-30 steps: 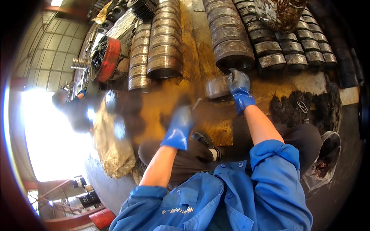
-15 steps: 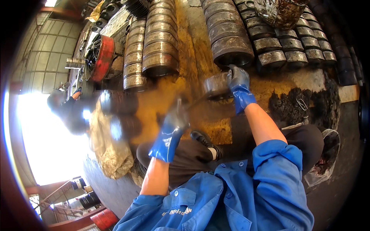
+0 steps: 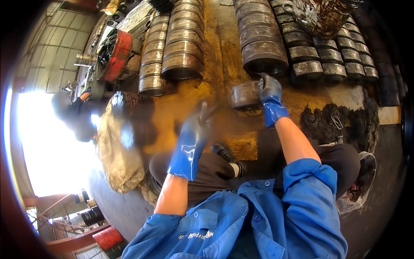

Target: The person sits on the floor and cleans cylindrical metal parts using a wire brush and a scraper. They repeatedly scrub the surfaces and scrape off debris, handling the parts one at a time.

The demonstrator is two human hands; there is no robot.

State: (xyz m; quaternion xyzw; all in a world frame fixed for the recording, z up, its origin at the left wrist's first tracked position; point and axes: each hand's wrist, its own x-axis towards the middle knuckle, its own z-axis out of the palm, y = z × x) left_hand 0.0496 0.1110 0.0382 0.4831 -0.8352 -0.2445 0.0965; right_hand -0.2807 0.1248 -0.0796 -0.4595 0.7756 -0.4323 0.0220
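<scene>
A squat metal ring (image 3: 246, 95) with a worn grey side rests on the yellow-brown stained surface in front of me. My right hand (image 3: 271, 88), in a blue and grey rubber glove, is closed on the ring's right edge. My left hand (image 3: 196, 125), gloved the same way, is closed left of the ring and nearer to me. A dark, thin, smeared shape shows at its fingers, pointing toward the ring; its kind is too blurred to make out. The left hand is apart from the ring.
Rows of metal rings (image 3: 183, 64), larger rings (image 3: 264, 54) and small rings (image 3: 307, 69) lie beyond my hands. Black greasy matter (image 3: 319, 118) is at right, a crumpled sack (image 3: 118, 159) at left. A red-rimmed drum (image 3: 118, 56) and another person (image 3: 73, 112) are farther left.
The whole view has shifted slightly, so the rows sit a little lower. My left hand stays smeared by motion near the ring; my right hand keeps its hold.
</scene>
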